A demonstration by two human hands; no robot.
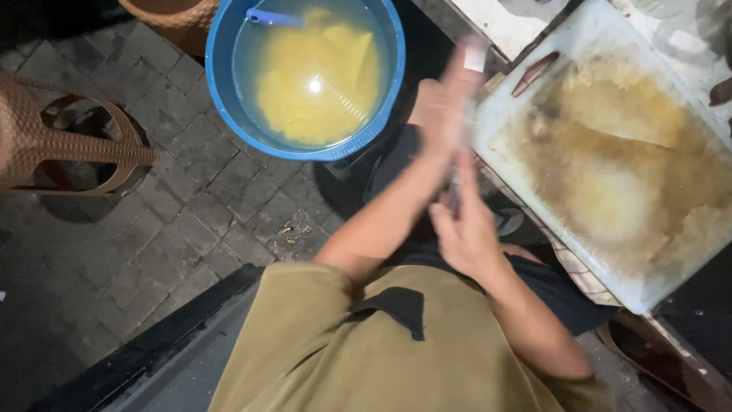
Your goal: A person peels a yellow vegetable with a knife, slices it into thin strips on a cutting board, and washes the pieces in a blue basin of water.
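Note:
My left hand [446, 107] is stretched out flat and blurred, just left of a white tray's [496, 114] near corner. A small pale patch shows at its fingertips, too blurred to identify. My right hand [467, 233] is lower, curled around a thin dark tool [455, 187] that points up toward the left palm. The two hands are close together over my lap, and the tool's upper end is lost in blur. A round blue basin [229, 99] of cloudy yellow water lies to the upper left, with a blue handle [273, 17] resting in it.
The white tray holds brown murky liquid and sits on a low surface at right. A brown woven stool [69, 145] stands at left on grey paving stones [175, 229]. A woven basket [171, 11] is at the top edge, and a sandal [509, 221] lies under my hands.

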